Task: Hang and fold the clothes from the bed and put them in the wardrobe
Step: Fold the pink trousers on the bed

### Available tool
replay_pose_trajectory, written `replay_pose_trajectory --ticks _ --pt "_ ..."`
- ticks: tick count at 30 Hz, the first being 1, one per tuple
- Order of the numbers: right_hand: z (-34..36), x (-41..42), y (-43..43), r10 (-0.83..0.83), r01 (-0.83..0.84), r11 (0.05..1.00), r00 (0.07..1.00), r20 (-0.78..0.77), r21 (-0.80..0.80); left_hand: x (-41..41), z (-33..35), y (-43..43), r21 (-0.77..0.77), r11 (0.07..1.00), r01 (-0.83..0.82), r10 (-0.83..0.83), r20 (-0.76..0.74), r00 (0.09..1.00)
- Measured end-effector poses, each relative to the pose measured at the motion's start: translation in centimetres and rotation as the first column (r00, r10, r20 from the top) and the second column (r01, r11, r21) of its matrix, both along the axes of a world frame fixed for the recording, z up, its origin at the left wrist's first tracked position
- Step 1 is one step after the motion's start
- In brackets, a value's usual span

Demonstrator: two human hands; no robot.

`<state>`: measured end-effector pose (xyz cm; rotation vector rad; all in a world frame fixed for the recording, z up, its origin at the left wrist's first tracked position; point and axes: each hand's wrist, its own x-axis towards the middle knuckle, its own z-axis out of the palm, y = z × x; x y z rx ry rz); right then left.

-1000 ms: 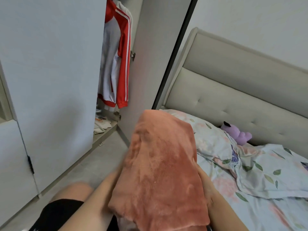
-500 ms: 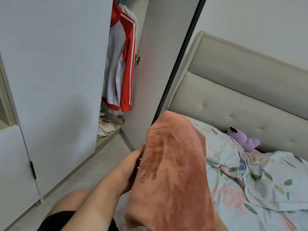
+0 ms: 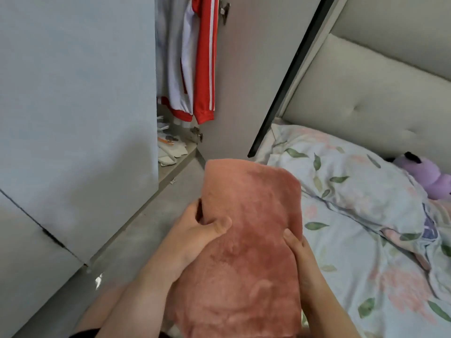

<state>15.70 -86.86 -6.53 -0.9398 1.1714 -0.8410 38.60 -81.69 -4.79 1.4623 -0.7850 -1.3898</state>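
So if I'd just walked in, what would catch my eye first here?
Most likely the folded salmon-pink fleece in the middle, held up between the left hand and right hand. Next, the red-and-white jacket hanging in the open wardrobe at the top, and the purple plush toy on the bed at far right.

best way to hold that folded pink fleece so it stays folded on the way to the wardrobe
Grip the folded pink fleece by its two long side edges near the middle, one hand from each side, as the left hand and right hand do now. It is a long, soft, thick bundle, so clamping both sides probably keeps the layers together.
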Motion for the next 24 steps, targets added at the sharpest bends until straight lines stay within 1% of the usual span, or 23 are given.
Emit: replay_pose_trajectory --ticks 2,4,5,7,9,11,13,16,19,22,24 --pt "-1.8 1.0 -1.5 0.011 -0.011 1.000 0.999 -0.032 0.009 0.6 -1.7 -1.7 0.050 0.999 0.002 -0.002 0.011 1.000" --pt "-3.1 1.7 -3.2 -0.002 0.003 1.000 1.000 -0.019 0.031 0.6 -3.1 -3.7 0.092 0.993 -0.067 0.068 -0.015 0.998" --pt "-3.5 1.9 -4.1 0.011 -0.011 0.998 1.000 -0.007 0.060 0.4 -3.3 -4.6 0.126 0.988 -0.086 0.092 -0.044 0.995" --pt "-4.5 2.0 -5.5 0.007 -0.009 0.991 1.000 0.018 0.134 0.0 -4.4 -6.6 0.203 0.977 -0.071 0.088 -0.073 0.993" --pt "-5.4 1.7 -6.7 -0.011 -0.002 0.972 0.998 0.054 0.235 -0.5 -5.3 -8.5 0.269 0.959 -0.093 0.112 -0.057 0.992" --pt "-6.1 1.6 -7.9 -0.033 0.015 0.956 0.998 0.056 0.293 -0.9 -6.4 -10.2 0.306 0.944 -0.123 0.137 -0.025 0.990" --pt "-6.3 1.9 -8.9 -0.057 0.038 0.947 0.997 0.048 0.319 -1.0 -7.0 -11.8 0.320 0.938 -0.133 0.149 -0.025 0.989" --pt "-5.8 2.7 -10.5 -0.063 0.040 0.953 0.996 0.069 0.300 -0.6 -7.1 -13.7 0.350 0.932 -0.097 0.119 -0.041 0.992" --pt "-4.3 3.6 -11.6 -0.095 0.085 0.942 0.995 0.015 0.325 0.1 -6.0 -14.9 0.374 0.926 -0.040 0.074 -0.078 0.994" --pt "-1.7 4.2 -13.2 -0.121 0.120 0.938 0.992 -0.017 0.326 0.8 -4.0 -16.3 0.335 0.941 -0.051 0.089 -0.097 0.991" --pt "1.3 4.7 -14.8 -0.132 0.129 0.949 0.991 -0.010 0.289 1.7 -1.3 -17.3 0.300 0.954 -0.025 0.073 -0.149 0.986"
